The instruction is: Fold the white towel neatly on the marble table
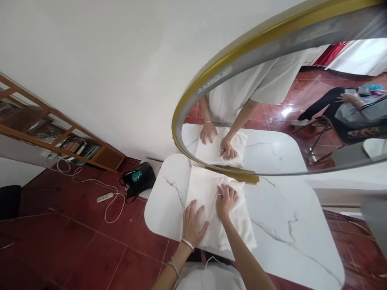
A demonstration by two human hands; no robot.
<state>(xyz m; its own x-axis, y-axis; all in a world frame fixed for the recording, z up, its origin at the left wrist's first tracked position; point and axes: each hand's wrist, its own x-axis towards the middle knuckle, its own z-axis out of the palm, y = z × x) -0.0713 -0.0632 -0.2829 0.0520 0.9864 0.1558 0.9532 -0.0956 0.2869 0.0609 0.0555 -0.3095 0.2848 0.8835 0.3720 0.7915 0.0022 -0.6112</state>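
Observation:
A white towel (208,229) lies spread on the marble-patterned table (290,233), its right half wrinkled. On its left half, near the front edge, my left hand (193,223) rests flat with fingers stretched out. My right hand (225,199) is closed on the cloth at the upper right, its fingers curled into a bunched fold. Both hands and the towel also show as a reflection in the mirror (181,94) above. My right fingertips are partly hidden in the cloth.
The gold-framed round mirror stands against the wall at the table's back edge and reflects a seated person. Left of the table, a black bag (142,179) sits by the wall. A power strip (105,197) with a white cable lies on the red floor near a wooden shelf (109,157).

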